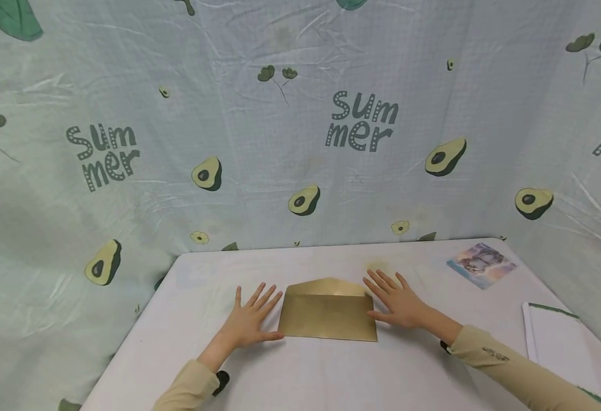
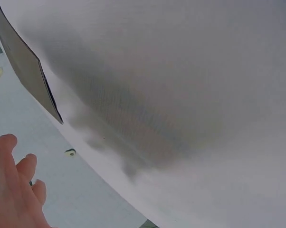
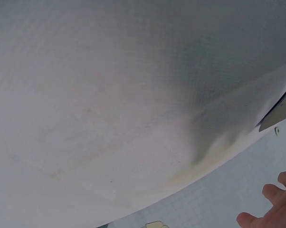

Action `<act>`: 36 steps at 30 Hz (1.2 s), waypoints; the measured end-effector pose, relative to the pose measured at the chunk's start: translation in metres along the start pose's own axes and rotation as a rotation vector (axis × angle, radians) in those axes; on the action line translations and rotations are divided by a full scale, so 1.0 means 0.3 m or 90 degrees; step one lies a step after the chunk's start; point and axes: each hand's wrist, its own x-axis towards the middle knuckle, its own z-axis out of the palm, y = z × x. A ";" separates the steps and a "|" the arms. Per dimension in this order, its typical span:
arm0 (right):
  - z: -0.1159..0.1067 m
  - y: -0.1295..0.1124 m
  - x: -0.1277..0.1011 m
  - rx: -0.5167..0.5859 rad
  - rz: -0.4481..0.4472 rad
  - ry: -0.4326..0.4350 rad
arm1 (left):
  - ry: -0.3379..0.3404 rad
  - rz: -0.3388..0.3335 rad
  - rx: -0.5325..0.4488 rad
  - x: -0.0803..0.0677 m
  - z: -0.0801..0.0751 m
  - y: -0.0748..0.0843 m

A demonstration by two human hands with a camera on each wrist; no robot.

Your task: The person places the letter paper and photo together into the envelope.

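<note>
Gold envelope [image 1: 328, 313] lies flat mid-desk [image 1: 300, 371], flap shut. Left hand [image 1: 249, 322] and right hand [image 1: 400, 302] flank it, fingers splayed flat, gripping nothing. Risk: uneven sideways pressure could skid or buckle the envelope.

Makeshift recording booth: white table [image 1: 331, 371] enclosed beyond the hands by avocado-printed "Summer" fabric backdrop [image 1: 300, 114].

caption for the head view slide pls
Left hand and right hand flat beside a gold paper envelope on a white table.
</note>
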 end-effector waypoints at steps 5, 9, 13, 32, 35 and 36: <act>-0.011 -0.018 0.017 0.005 -0.027 -0.019 | 0.005 0.044 -0.005 0.021 0.002 0.001; -0.013 -0.032 0.025 0.007 -0.054 -0.060 | -0.004 0.079 -0.006 0.036 0.011 0.007; -0.001 -0.034 0.028 -0.017 -0.089 -0.073 | -0.005 0.116 0.013 0.049 0.018 0.007; 0.034 -0.006 0.027 -0.104 -0.174 -0.079 | -0.071 0.149 0.052 0.096 0.045 -0.006; 0.036 -0.006 0.025 -0.093 -0.154 -0.103 | -0.072 0.148 0.045 0.099 0.046 -0.008; 0.037 -0.006 0.025 -0.092 -0.147 -0.111 | -0.070 0.149 0.042 0.101 0.047 -0.009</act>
